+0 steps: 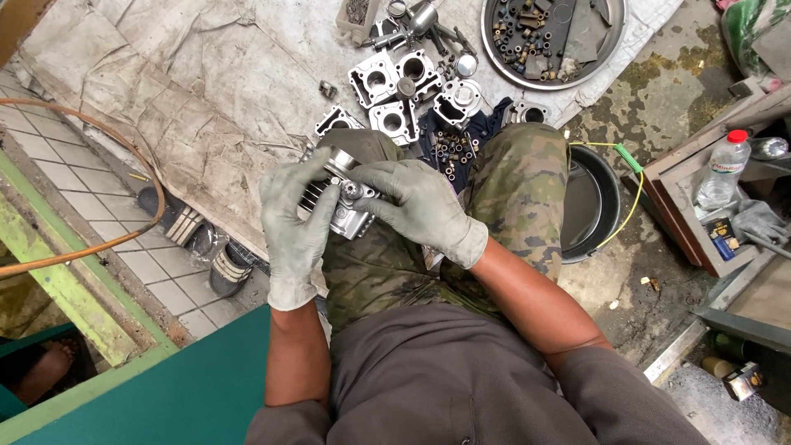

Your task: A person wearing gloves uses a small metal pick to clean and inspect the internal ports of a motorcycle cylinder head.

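Both my hands wear grey gloves and hold a finned metal engine cylinder (339,198) over my lap. My left hand (295,224) wraps around its finned left side. My right hand (420,206) grips it from the right, fingertips at a small toothed part on its top. I sit in camouflage trousers (511,189) above a dirty sheet (198,91) spread on the ground.
Several bare cylinder blocks (395,91) and small bolts lie on the sheet ahead. A round metal tray (552,37) of small parts sits at top right, a black pan (593,206) by my right knee. A plastic bottle (723,169) stands in a wooden box. An orange hose (99,247) curves at left.
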